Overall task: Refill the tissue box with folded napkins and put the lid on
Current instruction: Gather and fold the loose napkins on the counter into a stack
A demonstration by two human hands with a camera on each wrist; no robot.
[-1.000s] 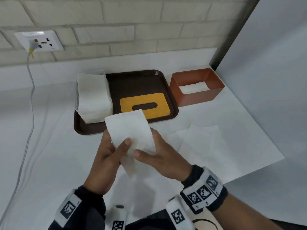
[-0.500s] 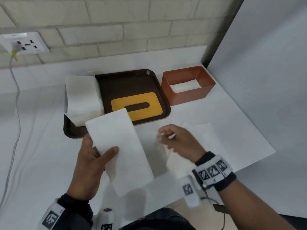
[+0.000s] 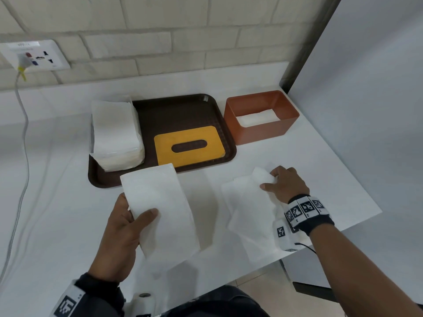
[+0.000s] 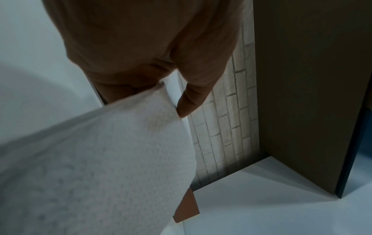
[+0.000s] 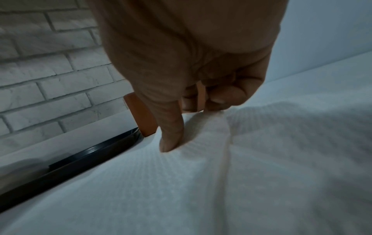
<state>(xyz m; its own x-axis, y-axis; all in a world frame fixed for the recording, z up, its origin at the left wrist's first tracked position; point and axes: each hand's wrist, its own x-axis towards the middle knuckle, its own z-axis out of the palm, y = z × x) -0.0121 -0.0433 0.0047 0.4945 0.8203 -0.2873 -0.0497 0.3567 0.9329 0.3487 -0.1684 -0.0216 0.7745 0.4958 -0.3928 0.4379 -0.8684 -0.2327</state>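
Two hands are in play, well apart over the white table. Nearest you, your left hand holds a folded napkin lifted off the table, thumb curled over its near face and fingers behind; the left wrist view shows a fingertip at the edge of the sheet. To the right and slightly farther out, your right hand has its fingers curled down on the far corner of a second napkin lying on the table, that corner raised and rumpled. The right wrist view shows the index fingertip pressed on the paper with the other fingers bent beside it; whether the corner is truly pinched cannot be told. Beyond both hands sits the dark brown tray. On its left end rests a stack of napkins; on its right half the yellow lid lies flat, slot up. Just beside the tray's right edge, on the table, stands the orange tissue box, lid off, with some white napkins visible low inside. Farthest back: a pale brick wall, a socket plate at the left with a plug in it, its white cable trailing down over the table.
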